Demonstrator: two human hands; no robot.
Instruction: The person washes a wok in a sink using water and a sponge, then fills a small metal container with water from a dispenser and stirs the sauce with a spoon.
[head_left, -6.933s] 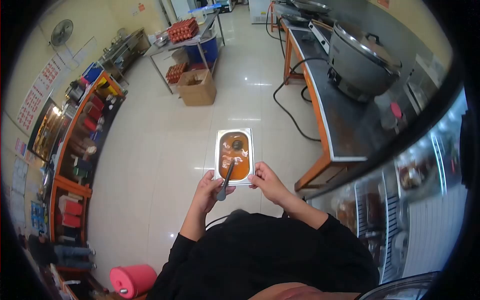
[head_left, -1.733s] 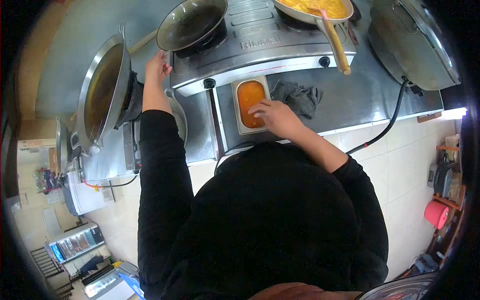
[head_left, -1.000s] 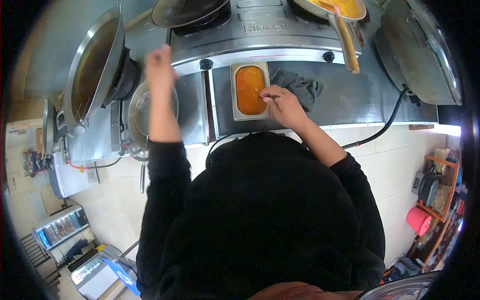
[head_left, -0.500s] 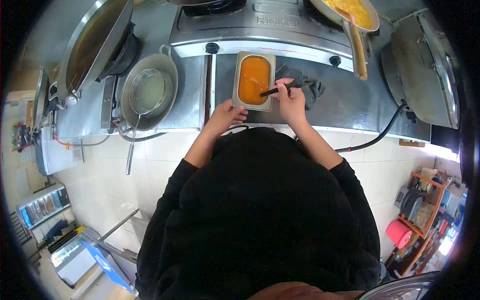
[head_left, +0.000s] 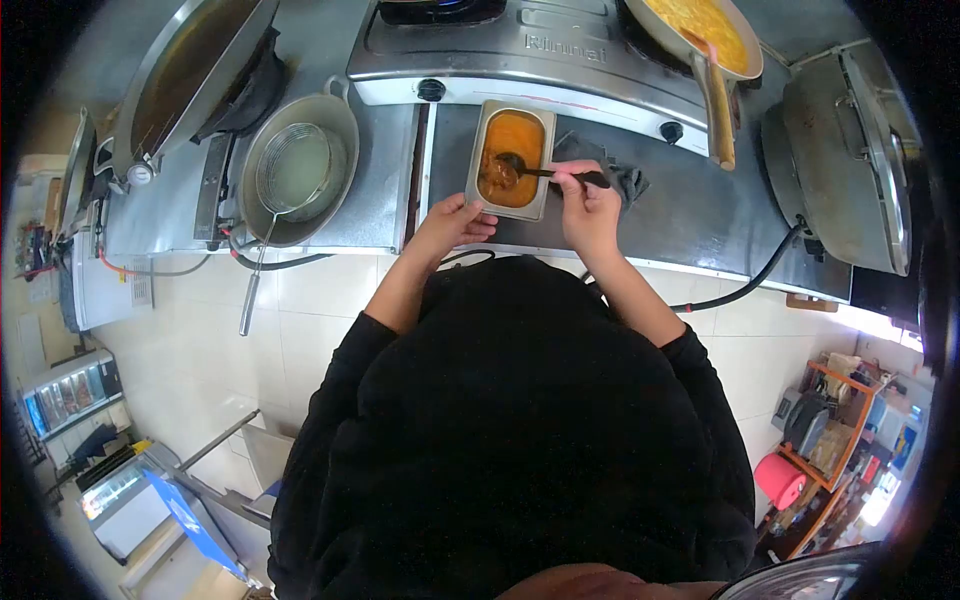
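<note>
A small rectangular metal food pan stands on the steel counter, holding an orange sauce with brown lumps at its near end. My left hand grips the pan's near left corner, thumb at the rim and fingers along the near side. In my right hand is a black spoon, its handle pinched between thumb and fingers. The spoon's bowl rests in the sauce, scooping up brownish bits. Just behind the right hand lies a crumpled dark grey cloth.
Behind the pan is a Rinnai gas stove, with a frying pan of yellow food whose wooden handle juts forward. Left are a pot with a wire strainer and a large wok. A big lidded pot stands right.
The spoon's bowl has come up from under the sauce, its handle now lying flatter and pointing right. Brown lumps show where the surface was smooth orange. My left hand stays at the corner.
</note>
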